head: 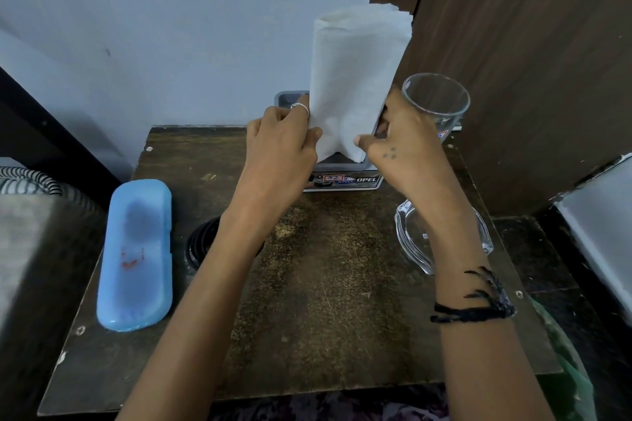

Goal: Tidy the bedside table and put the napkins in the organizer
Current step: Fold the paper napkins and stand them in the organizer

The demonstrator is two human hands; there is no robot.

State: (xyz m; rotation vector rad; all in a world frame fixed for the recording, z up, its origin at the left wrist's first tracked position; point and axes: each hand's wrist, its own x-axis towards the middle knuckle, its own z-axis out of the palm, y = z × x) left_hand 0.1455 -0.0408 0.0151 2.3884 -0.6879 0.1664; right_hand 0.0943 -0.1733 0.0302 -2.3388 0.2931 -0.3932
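A folded stack of white napkins (355, 79) stands upright, its lower end just above or inside the grey plastic organizer (342, 169) at the back of the bedside table (325, 301). My left hand (284, 143) pinches the stack's lower left edge. My right hand (400, 137) grips its lower right edge. The organizer has a sticker on its front wall and is mostly hidden behind the napkins and my hands.
A clear drinking glass (436, 102) stands right of the organizer. A clear glass dish (410, 236) lies under my right forearm. A light blue case (135, 256) lies at the table's left, with black rings (201, 243) beside it. A wooden panel (530, 61) rises at right.
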